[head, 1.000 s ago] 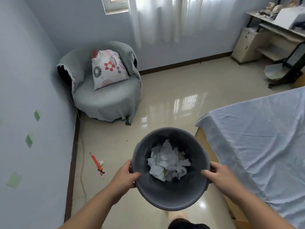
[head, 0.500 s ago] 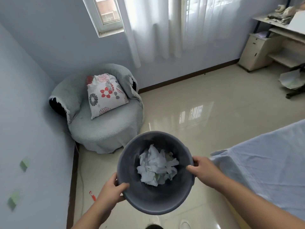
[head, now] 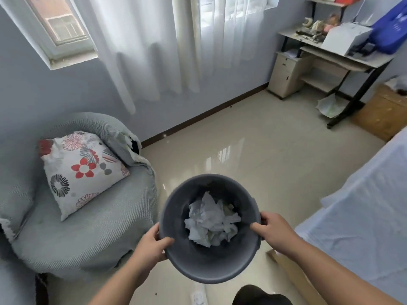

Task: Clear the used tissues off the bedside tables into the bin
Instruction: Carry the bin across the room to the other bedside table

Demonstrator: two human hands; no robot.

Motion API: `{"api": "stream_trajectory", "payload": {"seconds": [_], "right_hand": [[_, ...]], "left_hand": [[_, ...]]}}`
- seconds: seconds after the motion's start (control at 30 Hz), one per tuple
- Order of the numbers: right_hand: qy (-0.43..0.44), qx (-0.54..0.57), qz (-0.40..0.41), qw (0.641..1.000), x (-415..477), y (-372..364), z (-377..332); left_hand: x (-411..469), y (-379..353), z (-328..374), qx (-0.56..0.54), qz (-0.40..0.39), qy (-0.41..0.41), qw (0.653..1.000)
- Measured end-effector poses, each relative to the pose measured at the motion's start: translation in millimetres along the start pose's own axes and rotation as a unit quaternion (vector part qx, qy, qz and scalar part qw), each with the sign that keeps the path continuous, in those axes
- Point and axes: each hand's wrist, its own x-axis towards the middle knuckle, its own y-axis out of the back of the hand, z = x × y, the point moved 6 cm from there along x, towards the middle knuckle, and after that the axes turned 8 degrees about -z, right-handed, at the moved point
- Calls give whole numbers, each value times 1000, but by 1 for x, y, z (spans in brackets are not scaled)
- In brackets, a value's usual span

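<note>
The view has swung up and to the right over the last second: the orange item that lay on the floor by the left wall is gone from sight, the armchair [head: 83, 208] has slid to the lower left, and the desk [head: 337, 56] in the far right corner now shows in full, so the person appears to be turning and walking with the load. The one grey bin [head: 209, 258] stays held out over the glossy floor [head: 253, 150], carried from both sides: the left hand [head: 152, 245] has its grip clenched on the near-left rim with the thumb hooked inside, and the right hand [head: 275, 233] clamps the right rim likewise. Inside lies one heap of crumpled white tissues [head: 211, 223]; the separate pieces cannot be counted. No bedside table shows here, only one corner of the bed [head: 363, 216] at right. Collecting seems largely done, though whether tissues remain elsewhere cannot be told.
</note>
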Motion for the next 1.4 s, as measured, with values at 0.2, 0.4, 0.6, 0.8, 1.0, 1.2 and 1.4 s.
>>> {"api": "stream_trajectory", "payload": {"seconds": [0.2, 0.4, 0.6, 0.8, 1.0, 1.2, 1.4], "right_hand": [[-33, 84, 87, 992, 38, 62, -11], [-48, 149, 126, 980, 108, 113, 2], [-47, 209, 99, 972, 201, 161, -6], [-40, 232, 119, 965, 263, 250, -26], [-69, 251, 169, 951, 313, 327, -19], [-101, 274, 203, 935, 383, 401, -27], [-140, 272, 270, 913, 424, 492, -33]], "left_hand": [[101, -24, 110, 77, -100, -3, 992], [202, -60, 174, 117, -125, 4, 985], [274, -78, 242, 141, -96, 13, 985], [351, -125, 323, 163, -118, 13, 979], [447, -190, 394, 200, -173, 13, 964], [562, -244, 464, 235, -224, 12, 946], [664, -325, 542, 271, -296, 20, 916]]}}
